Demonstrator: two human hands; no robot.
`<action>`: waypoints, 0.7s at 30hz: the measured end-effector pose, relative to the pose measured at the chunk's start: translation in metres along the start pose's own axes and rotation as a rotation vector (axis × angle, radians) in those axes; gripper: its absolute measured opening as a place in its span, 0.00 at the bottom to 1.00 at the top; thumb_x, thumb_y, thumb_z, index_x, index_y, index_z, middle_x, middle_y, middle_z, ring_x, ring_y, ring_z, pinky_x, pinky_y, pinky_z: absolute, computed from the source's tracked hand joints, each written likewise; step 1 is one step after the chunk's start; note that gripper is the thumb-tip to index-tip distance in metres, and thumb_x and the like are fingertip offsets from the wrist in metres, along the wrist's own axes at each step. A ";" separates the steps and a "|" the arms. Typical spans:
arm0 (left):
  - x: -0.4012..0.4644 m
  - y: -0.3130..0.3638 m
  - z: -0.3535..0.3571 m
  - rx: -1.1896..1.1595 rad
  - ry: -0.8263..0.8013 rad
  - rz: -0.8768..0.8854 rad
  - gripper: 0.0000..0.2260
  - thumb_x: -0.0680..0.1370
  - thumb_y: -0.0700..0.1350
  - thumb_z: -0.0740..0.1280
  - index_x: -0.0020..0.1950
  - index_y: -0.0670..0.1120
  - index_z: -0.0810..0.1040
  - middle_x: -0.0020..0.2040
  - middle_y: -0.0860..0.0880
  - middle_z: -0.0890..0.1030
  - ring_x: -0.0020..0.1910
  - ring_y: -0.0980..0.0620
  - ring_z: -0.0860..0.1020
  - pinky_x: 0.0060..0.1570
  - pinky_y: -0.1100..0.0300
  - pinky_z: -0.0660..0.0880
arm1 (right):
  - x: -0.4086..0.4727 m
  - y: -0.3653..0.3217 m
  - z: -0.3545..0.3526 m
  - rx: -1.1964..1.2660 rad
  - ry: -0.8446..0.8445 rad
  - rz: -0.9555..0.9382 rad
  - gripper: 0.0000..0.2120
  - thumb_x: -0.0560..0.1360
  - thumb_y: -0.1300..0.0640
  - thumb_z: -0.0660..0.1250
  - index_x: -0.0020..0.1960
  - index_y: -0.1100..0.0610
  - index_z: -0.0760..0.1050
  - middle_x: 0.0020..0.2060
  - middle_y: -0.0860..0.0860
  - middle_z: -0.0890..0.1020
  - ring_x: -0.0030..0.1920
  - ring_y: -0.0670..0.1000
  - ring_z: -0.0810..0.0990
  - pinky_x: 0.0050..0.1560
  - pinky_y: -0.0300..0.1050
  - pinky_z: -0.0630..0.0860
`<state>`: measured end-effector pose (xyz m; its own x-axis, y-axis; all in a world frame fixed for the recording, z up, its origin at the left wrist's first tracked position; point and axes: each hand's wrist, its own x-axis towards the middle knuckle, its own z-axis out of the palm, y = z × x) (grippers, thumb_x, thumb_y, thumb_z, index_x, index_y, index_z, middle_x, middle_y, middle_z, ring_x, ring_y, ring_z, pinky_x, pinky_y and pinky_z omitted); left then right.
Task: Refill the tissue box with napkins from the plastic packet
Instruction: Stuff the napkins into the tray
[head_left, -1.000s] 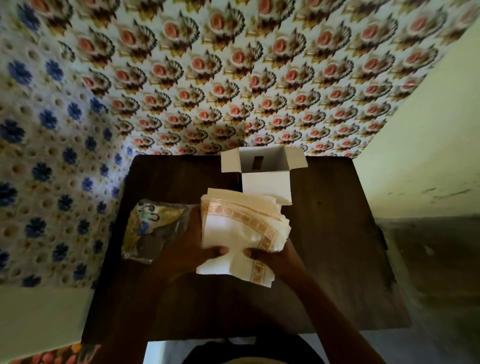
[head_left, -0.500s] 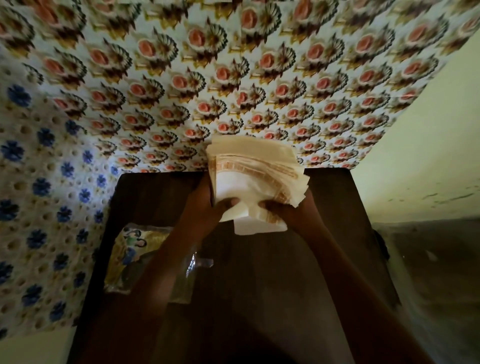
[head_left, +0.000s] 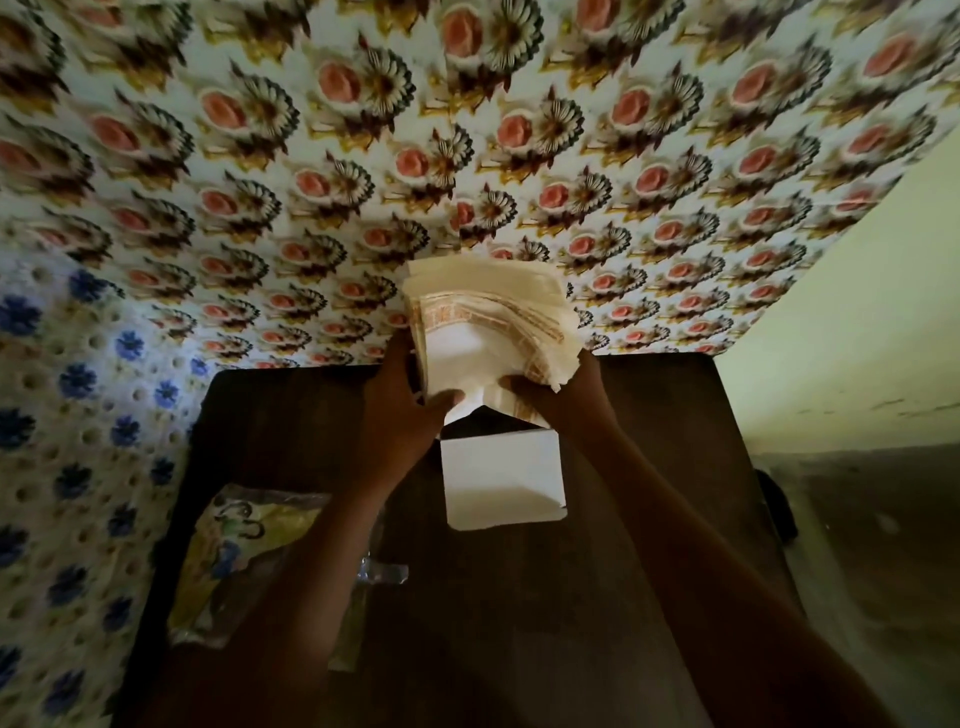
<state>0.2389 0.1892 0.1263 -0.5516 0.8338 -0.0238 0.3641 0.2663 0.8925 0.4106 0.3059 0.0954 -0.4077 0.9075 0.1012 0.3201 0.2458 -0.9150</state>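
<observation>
A thick stack of white napkins (head_left: 485, 325) with an orange border stands on edge over the open top of the white tissue box (head_left: 501, 480). My left hand (head_left: 400, 402) grips the stack's left side and my right hand (head_left: 561, 395) grips its lower right corner. The stack's lower end sits at the box mouth; the opening itself is hidden behind the napkins and hands. The plastic packet (head_left: 239, 551), yellow and clear with print on it, lies flat at the table's left, partly under my left forearm.
The dark wooden table (head_left: 649, 519) stands against a flower-patterned wall (head_left: 467, 130). A blue-flowered cloth (head_left: 62, 415) hangs to the left. A plain pale wall (head_left: 857, 312) runs along the right, with dim floor below it.
Both hands carried the napkin stack from the table's middle away from me to the box and turned it upright over the opening. The packet stayed on the table.
</observation>
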 end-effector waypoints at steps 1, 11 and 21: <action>0.000 0.000 0.002 -0.007 0.009 -0.009 0.32 0.70 0.40 0.79 0.71 0.50 0.70 0.59 0.55 0.79 0.60 0.55 0.79 0.49 0.70 0.80 | -0.001 0.001 -0.001 -0.034 -0.003 -0.038 0.32 0.68 0.56 0.80 0.69 0.60 0.73 0.65 0.57 0.80 0.66 0.58 0.77 0.67 0.59 0.75; -0.001 0.002 0.014 0.225 -0.069 0.075 0.39 0.71 0.47 0.78 0.76 0.48 0.61 0.68 0.44 0.76 0.65 0.43 0.78 0.58 0.53 0.80 | -0.011 0.012 -0.010 -0.351 -0.026 -0.273 0.13 0.67 0.63 0.80 0.49 0.65 0.82 0.41 0.59 0.86 0.42 0.57 0.86 0.43 0.46 0.83; 0.007 0.000 0.007 0.342 -0.440 0.023 0.51 0.72 0.48 0.78 0.82 0.48 0.45 0.75 0.46 0.70 0.72 0.43 0.72 0.67 0.47 0.75 | -0.017 0.021 -0.013 -0.471 0.051 -0.334 0.09 0.72 0.61 0.69 0.33 0.60 0.77 0.27 0.55 0.79 0.27 0.52 0.76 0.31 0.37 0.66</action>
<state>0.2402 0.1985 0.1233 -0.2020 0.9450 -0.2574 0.6354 0.3265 0.6998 0.4355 0.3005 0.0801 -0.5140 0.7672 0.3837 0.5322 0.6361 -0.5587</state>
